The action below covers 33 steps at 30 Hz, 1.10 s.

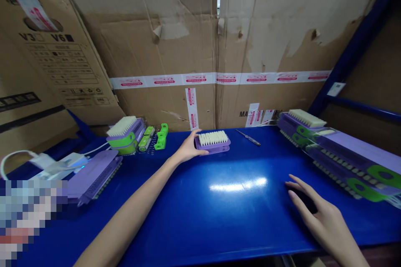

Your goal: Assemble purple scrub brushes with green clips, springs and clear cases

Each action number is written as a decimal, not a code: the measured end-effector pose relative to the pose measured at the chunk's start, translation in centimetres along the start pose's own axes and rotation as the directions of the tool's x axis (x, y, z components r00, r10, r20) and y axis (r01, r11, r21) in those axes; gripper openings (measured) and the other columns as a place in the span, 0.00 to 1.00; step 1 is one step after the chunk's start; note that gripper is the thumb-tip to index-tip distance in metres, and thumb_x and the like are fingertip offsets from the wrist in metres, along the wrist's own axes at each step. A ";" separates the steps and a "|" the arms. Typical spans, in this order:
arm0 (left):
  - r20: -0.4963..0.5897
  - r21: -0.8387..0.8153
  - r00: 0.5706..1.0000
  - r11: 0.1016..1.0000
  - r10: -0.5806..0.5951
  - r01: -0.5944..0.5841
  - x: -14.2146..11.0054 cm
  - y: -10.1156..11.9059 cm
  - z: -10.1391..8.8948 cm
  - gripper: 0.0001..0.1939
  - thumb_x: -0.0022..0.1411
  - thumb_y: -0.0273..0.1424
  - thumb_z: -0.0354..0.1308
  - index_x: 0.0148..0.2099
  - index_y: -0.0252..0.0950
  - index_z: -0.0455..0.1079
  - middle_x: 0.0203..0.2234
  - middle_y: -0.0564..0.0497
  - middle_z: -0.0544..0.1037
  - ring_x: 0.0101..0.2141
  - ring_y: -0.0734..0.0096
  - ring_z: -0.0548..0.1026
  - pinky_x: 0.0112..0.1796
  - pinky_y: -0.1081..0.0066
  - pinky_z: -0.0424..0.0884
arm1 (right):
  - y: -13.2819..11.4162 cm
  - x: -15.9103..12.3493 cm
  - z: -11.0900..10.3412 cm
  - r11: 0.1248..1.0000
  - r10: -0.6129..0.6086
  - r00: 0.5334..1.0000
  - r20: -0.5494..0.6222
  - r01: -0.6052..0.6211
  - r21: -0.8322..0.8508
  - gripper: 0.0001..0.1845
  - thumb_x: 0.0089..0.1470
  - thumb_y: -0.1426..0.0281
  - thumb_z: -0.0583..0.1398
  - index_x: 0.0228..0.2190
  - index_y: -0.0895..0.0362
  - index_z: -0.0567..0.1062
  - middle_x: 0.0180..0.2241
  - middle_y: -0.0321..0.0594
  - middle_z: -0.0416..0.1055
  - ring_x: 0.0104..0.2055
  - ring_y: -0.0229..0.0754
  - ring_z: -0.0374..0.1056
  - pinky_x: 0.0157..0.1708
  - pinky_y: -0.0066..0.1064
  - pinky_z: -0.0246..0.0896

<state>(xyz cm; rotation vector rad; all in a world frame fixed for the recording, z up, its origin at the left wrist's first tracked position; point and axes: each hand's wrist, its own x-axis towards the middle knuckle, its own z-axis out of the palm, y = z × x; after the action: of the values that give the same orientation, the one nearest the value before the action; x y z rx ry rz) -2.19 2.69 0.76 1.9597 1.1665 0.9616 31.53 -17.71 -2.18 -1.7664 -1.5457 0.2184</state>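
Observation:
My left hand (189,147) is closed round the left end of a small purple brush-like block (214,144), thumb at the front and fingers at the back. Rows of cream bristle-like tufts cover its top, and it sits on the blue table toward the back. Over the table's right part hovers my right hand (316,208), fingers apart with nothing between them. A thin screwdriver (249,138) with a clear handle lies to the right of the block.
Purple and green blocks with cream tufts (127,133) are stacked at the left, beside green plastic pieces (161,137). A purple casing (92,175) lies near a white power strip (58,169). More purple units (332,146) stand at the right. Cardboard (175,50) walls the back.

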 end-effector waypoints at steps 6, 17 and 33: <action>-0.105 0.187 0.994 0.982 0.019 0.001 0.8 -1.3 0.1 0.45 0.40 0.38 0.70 0.58 0.34 0.55 0.48 0.40 0.70 0.51 0.55 0.67 0.52 0.55 0.61 | -0.6 1.4 0.2 0.983 -0.134 0.987 0.083 0.143 -0.112 0.27 0.55 0.52 0.53 0.52 0.51 0.68 0.44 0.44 0.74 0.48 0.52 0.69 0.45 0.44 0.66; -0.136 0.408 0.991 0.910 -0.018 0.073 1.8 0.0 0.5 0.40 0.46 0.40 0.67 0.58 0.32 0.56 0.53 0.37 0.66 0.54 0.52 0.63 0.53 0.57 0.60 | -6.7 11.1 6.9 0.850 -0.409 0.806 0.428 0.507 -0.143 0.29 0.57 0.64 0.51 0.58 0.62 0.59 0.52 0.54 0.66 0.55 0.53 0.62 0.53 0.45 0.58; -0.218 0.569 0.975 0.817 0.041 0.093 1.7 -0.7 2.3 0.29 0.58 0.43 0.56 0.58 0.35 0.56 0.52 0.39 0.69 0.53 0.54 0.66 0.51 0.58 0.62 | -7.1 17.1 14.1 0.976 -0.202 0.939 0.278 0.216 -0.021 0.40 0.54 0.61 0.56 0.63 0.60 0.47 0.55 0.54 0.64 0.58 0.54 0.60 0.54 0.43 0.55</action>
<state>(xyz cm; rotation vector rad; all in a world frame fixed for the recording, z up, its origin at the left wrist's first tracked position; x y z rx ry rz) -0.02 4.16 -0.57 2.3311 1.7751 0.8925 22.14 3.60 -1.61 -1.6467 -1.9402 0.3324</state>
